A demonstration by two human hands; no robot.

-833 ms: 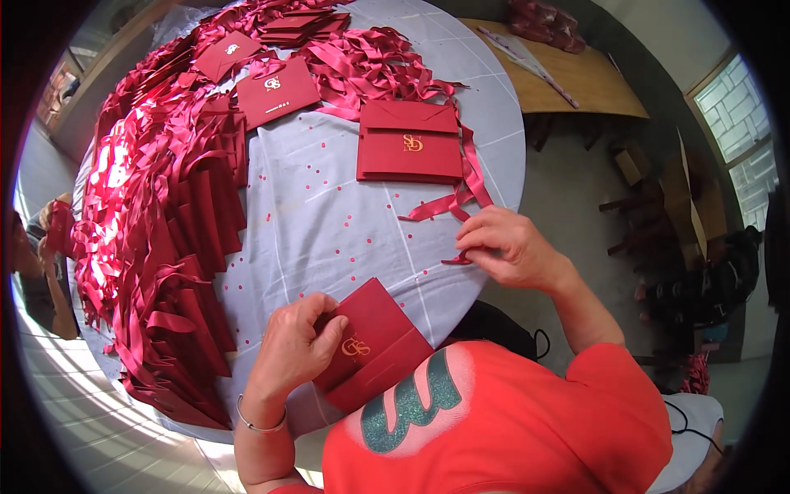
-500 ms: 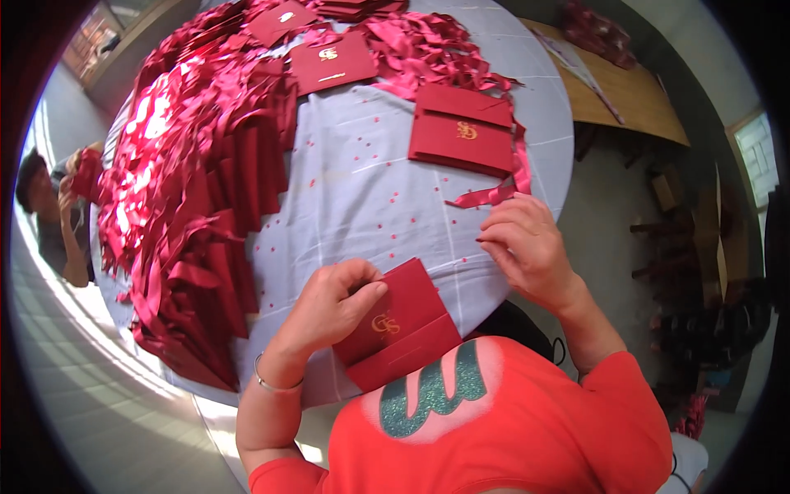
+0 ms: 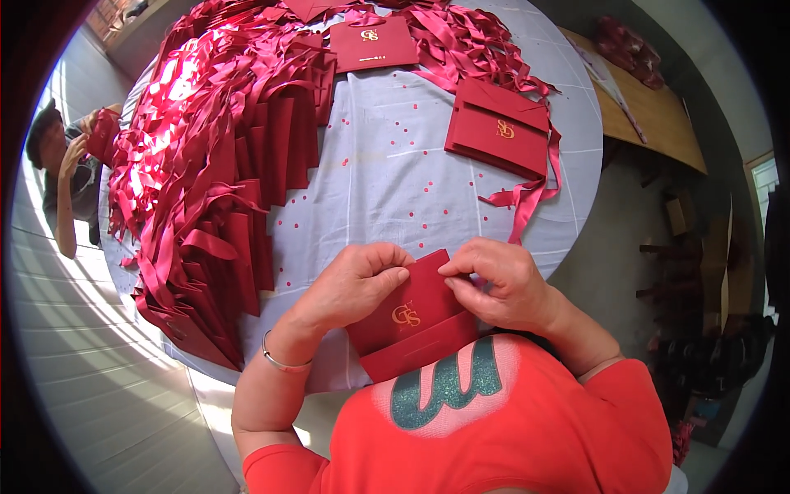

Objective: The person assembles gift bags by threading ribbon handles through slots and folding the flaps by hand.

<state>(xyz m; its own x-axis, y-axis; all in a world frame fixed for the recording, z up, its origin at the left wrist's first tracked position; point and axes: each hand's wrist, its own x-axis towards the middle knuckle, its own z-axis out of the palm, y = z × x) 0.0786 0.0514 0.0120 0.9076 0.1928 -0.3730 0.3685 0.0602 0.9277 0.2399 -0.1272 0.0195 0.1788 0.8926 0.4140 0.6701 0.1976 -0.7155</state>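
Head cam looking straight down at my lap edge of the round table (image 3: 395, 181), the one with the pale grey cloth. I've got a flat red paper bag (image 3: 411, 317) with a gold emblem on it, sitting right at the near rim of the table, just in front of my chest. My left hand (image 3: 350, 284) is curled over the bag's left top corner, fingers closed down on it, bangle on that wrist. My right hand (image 3: 498, 280) is pinching the top edge of the same bag on the right, thumb and fingers pressed together; can't tell if there's a ribbon end between them or just paper.

Rest of the table, going by that bag: further out and to the right is a small stack of red bags (image 3: 498, 128) with a loose red ribbon (image 3: 527, 198) trailing off it toward the rim. Another bag (image 3: 372, 43) lies at the far side. All along the left there's a huge heap of folded bags and ribbons (image 3: 206, 156). Tiny red dots of confetti (image 3: 387, 156) are scattered over the cloth between. Another person (image 3: 62, 173) sits beyond the heap, far left.
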